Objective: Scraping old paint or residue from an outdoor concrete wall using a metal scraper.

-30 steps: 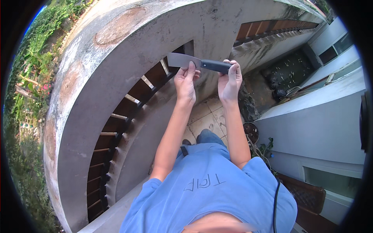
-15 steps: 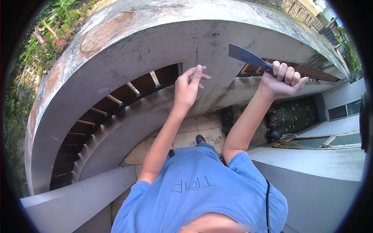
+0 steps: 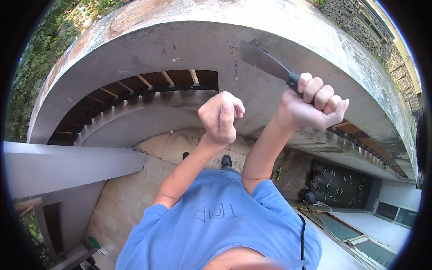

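In my right hand [image 3: 315, 101] is a putty knife [image 3: 265, 60] with a wide dark blade and a black handle. Its blade points up and to the left, in front of the curved grey concrete wall [image 3: 175, 47]; whether the edge touches the wall I cannot tell. Lower and to the left, my left hand [image 3: 221, 116] is raised with its fingers curled into a loose fist. Nothing shows in it, and it appears apart from the wall.
Slatted openings [image 3: 148, 85] run along the curved wall on both sides. Pale floor tiles [image 3: 130, 189] lie below me. A dark pool of water [image 3: 344, 184] and window panes [image 3: 378, 252] are at the lower right. At the left stands a grey wall [image 3: 67, 166].
My view has turned to the right. The left fingers have gone from loosely apart to curled in, and the hand sits lower. The putty knife stays in my right hand, now lower and farther left.
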`<state>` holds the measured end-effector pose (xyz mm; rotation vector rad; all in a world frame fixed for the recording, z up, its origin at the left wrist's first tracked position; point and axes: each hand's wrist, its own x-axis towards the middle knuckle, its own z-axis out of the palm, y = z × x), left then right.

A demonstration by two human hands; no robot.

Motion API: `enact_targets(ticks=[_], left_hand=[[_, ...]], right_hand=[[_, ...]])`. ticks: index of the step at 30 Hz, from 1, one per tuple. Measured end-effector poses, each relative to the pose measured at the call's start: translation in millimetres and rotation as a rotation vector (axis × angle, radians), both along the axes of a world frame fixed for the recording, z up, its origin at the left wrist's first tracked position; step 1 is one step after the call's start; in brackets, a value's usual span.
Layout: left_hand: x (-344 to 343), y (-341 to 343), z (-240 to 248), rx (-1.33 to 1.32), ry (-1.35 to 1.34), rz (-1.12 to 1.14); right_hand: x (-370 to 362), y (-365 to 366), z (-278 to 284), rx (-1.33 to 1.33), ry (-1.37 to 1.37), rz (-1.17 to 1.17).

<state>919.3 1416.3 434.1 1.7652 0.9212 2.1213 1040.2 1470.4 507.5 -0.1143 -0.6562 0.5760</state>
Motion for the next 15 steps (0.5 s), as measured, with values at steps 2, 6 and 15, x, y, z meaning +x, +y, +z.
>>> enact_targets(ticks=[2,6,15], left_hand=[[-9,3,-7,-0.048,-0.008,0.027],[-10,3,-14,-0.161,-0.202,0.109],[-17,1,-3,-0.066,-0.173,0.209]], right_hand=[[10,-9,0,0.201,-0.012,0.125],[28,-6,1,0.324,0.041,0.115],[10,-14,-5,0.328,0.096,0.123]])
